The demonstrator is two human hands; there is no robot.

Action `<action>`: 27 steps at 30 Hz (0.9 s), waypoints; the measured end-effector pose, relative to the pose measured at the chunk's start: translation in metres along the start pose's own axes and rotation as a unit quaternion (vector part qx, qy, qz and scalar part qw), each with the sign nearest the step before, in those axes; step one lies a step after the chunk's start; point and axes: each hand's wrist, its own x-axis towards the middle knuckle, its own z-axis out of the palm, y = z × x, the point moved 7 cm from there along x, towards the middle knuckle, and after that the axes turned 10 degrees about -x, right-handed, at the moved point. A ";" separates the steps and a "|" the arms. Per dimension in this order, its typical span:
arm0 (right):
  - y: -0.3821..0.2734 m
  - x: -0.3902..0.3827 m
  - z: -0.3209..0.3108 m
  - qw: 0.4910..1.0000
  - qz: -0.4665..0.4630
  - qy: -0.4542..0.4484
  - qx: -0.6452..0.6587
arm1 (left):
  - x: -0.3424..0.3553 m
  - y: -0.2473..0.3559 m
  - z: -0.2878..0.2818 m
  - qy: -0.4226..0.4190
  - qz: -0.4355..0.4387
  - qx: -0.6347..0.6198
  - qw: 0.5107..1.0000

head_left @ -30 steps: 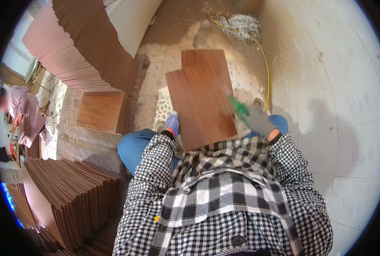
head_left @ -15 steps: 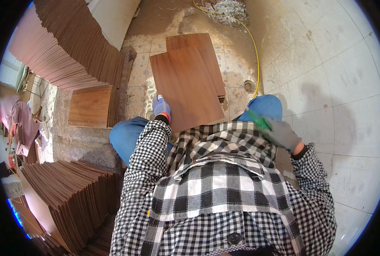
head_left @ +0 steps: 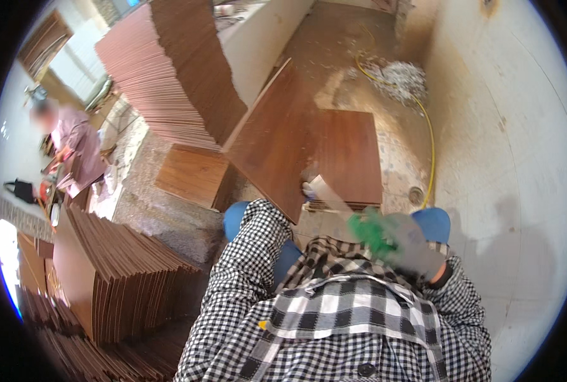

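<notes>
A brown wood-grain panel (head_left: 274,137) is tilted up in front of me, its lower corner near my left knee. My left sleeve runs in behind it, and most of my left hand is hidden there. A bit of bluish glove (head_left: 307,190), apparently that hand's fingers, shows at the panel's right edge. My right hand (head_left: 414,248), in a grey glove, is closed round the green handle of a flat-bladed tool (head_left: 334,198). Motion blurs the pale blade, whose tip reaches the panel's right edge. Beyond lies a low pile of similar panels (head_left: 350,156) on the floor.
Tall stacks of thin brown boards (head_left: 169,76) and a fanned stack (head_left: 124,267) stand on my left, with a short pile (head_left: 191,175) between. A pale wall (head_left: 506,159) borders my right. A yellow hose (head_left: 432,153) runs past whitish scraps (head_left: 401,83). Another person (head_left: 80,143) works at far left.
The panel has gone from lying nearly flat to tilted up, turned leftward. My right hand has brought the tool from my right knee to the panel's edge. The view has swung left.
</notes>
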 end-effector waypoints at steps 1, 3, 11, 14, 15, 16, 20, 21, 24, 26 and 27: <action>-0.024 0.010 0.013 0.993 -0.073 -0.013 -0.090 | 0.000 -0.007 0.021 -0.059 -0.061 -0.041 0.996; -0.060 0.036 0.019 0.982 -0.162 0.033 -0.086 | -0.007 -0.018 0.075 -0.116 -0.068 -0.011 0.991; 0.006 0.086 -0.007 0.996 -0.005 0.087 -0.015 | -0.023 -0.040 0.118 -0.145 -0.015 0.050 0.988; -0.043 0.040 0.015 0.985 -0.166 -0.001 -0.055 | -0.015 -0.044 0.098 -0.165 -0.042 0.018 0.985; -0.029 0.030 0.021 0.992 -0.109 -0.030 -0.060 | -0.013 -0.039 0.091 -0.167 -0.064 0.006 0.984; -0.012 0.019 0.024 0.995 -0.052 -0.061 -0.067 | -0.010 -0.039 0.090 -0.177 -0.090 -0.003 0.980; 0.039 -0.011 0.009 0.994 0.076 -0.037 -0.063 | -0.006 -0.027 0.084 -0.217 -0.138 0.000 0.966; 0.025 -0.016 0.019 0.994 0.014 -0.060 -0.094 | -0.007 -0.021 0.081 -0.208 -0.117 0.007 0.971; 0.032 -0.034 0.048 0.988 -0.030 -0.090 -0.121 | 0.000 -0.032 0.089 -0.238 -0.149 0.012 0.960; 0.096 -0.020 0.032 0.986 0.155 0.003 -0.060 | -0.002 -0.034 0.088 -0.235 -0.166 0.016 0.958; 0.116 -0.018 0.019 0.968 0.245 0.048 -0.033 | -0.001 -0.028 0.077 -0.220 -0.164 0.016 0.961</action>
